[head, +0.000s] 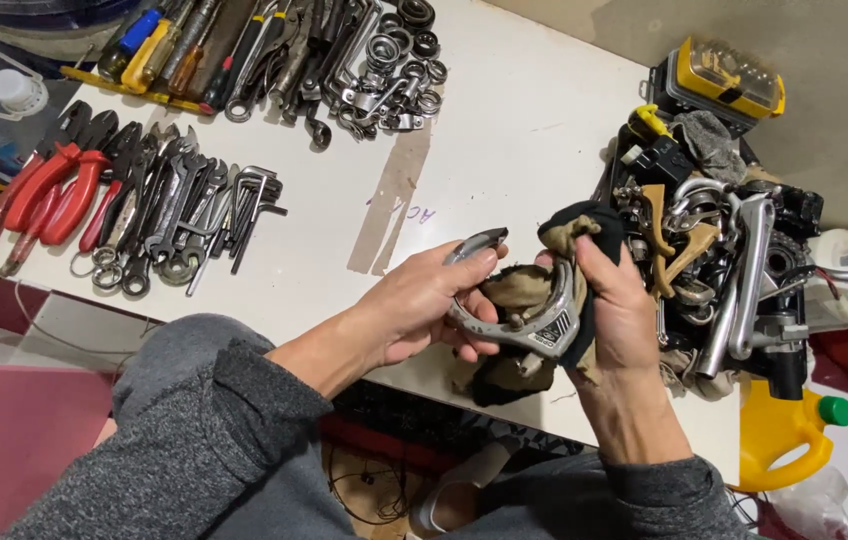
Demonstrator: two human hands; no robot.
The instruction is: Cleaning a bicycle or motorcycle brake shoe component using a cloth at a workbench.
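My left hand [422, 305] grips a curved silver metal part [534, 328], shaped like a brake caliper arm, over the near edge of a white table [514, 140]. My right hand [612, 305] presses a dirty tan and black rag [569, 228] against the same part from the right side. The rag hangs down below the part and partly hides it. Both forearms wear grey sleeves.
Red-handled pliers [49, 185], spanners and hex keys [249, 205] lie in rows at the left. Screwdrivers and sockets [384, 70] lie at the back. A heap of metal bicycle parts [724, 260] sits right, with a yellow case [729, 75] behind and a yellow jug [784, 435] below.
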